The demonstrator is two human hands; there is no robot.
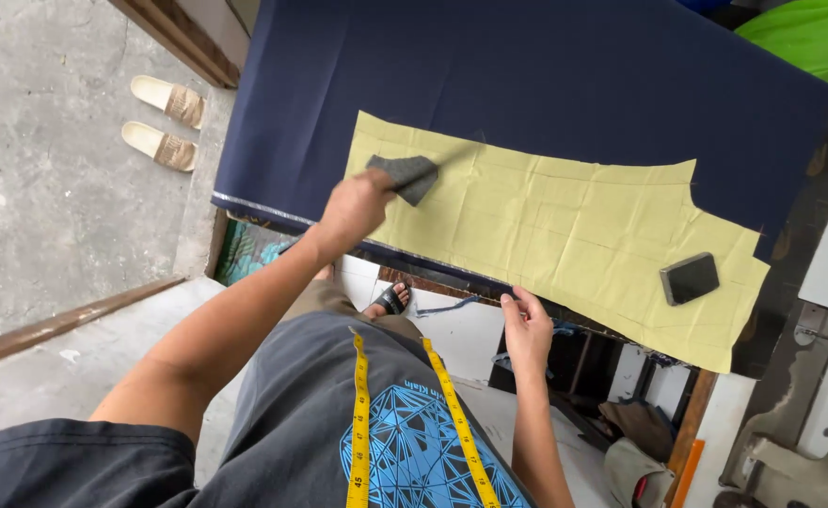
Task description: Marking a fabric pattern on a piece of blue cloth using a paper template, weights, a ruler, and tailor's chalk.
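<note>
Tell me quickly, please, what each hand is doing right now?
Left hand: closed on a grey pad on the yellow paper pattern.
Right hand: open, touching the table edge.

Navy cloth [546, 85] runs off the top edge (green cloth [809, 33] too).

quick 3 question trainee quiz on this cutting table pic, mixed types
1. True or false: the paper pattern lies on the navy cloth.
2. What does the left hand hold? A) scissors B) grey block C) tape measure
3. Fill in: the right hand touches the table's near ____.

Key: 1 true; 2 B; 3 edge
</note>
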